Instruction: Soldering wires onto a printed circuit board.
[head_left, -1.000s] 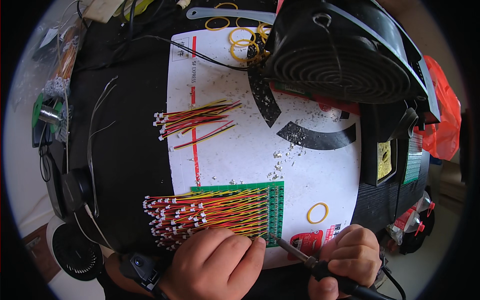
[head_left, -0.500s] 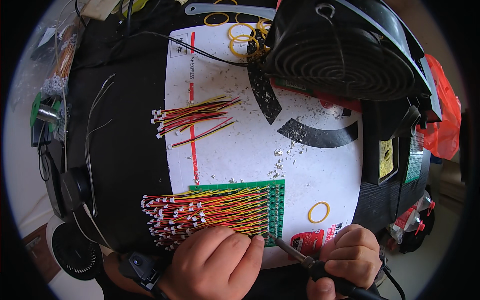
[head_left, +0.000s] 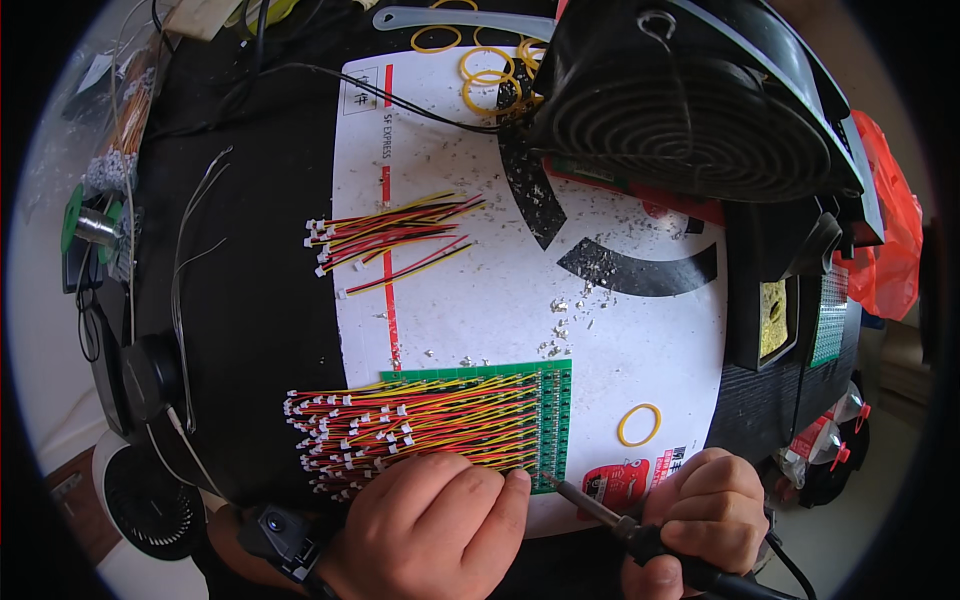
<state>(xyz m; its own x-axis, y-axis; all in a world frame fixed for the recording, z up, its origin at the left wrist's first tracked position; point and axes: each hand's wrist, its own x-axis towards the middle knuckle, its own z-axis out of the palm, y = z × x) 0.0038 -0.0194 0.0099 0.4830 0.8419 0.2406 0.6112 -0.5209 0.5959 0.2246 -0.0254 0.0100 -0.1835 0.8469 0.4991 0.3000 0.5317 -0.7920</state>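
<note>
My right hand (head_left: 705, 520) is closed round the dark handle of a soldering iron (head_left: 590, 503). Its tip touches down near the lower right corner of a green circuit board (head_left: 556, 420). Rows of red, yellow and black wires with white plugs (head_left: 400, 425) lie across the board, their bare ends at its component strip. My left hand (head_left: 440, 525), fingers curled together, pinches at the lowest wires, fingertips just left of the iron's tip. The exact wire between them is hidden. Farther off, a loose bunch of similar plug wires (head_left: 385, 235) rests on a white sheet (head_left: 450, 325).
A black fan-like unit (head_left: 690, 130) takes up the far right. Below it sits a yellow sponge (head_left: 773, 318) in a holder. Rubber bands (head_left: 640, 425) and solder crumbs (head_left: 558, 325) are scattered over the sheet. A solder spool (head_left: 92, 226) stands at the left.
The iron's tip and my right hand have shifted slightly to the right. My left hand keeps nearly the same place on the wires.
</note>
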